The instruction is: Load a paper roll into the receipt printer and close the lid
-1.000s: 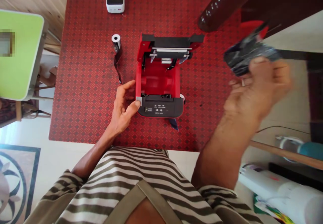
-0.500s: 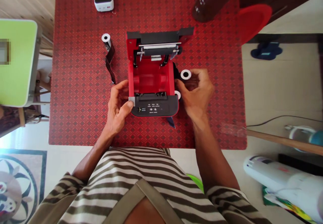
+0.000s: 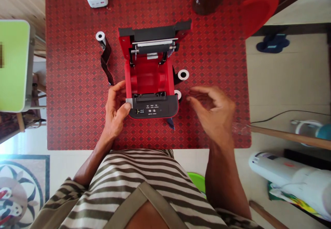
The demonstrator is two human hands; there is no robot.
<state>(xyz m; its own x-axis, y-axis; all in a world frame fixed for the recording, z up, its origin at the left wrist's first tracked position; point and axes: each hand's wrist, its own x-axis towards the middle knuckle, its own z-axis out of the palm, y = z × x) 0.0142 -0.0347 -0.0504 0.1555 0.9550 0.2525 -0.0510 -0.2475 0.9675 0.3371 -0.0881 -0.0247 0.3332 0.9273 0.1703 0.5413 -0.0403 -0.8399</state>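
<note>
Between the fingers of the left hand (image 3: pixel 113 110), a corner of the red-and-black plastic printer (image 3: pixel 152 106) was gripped, its lid (image 3: pixel 155 33) raised. The fingers of the right hand (image 3: pixel 217 113) were held parted; a white-ended black roll (image 3: pixel 183 78) was seen just beyond their tips.
</note>
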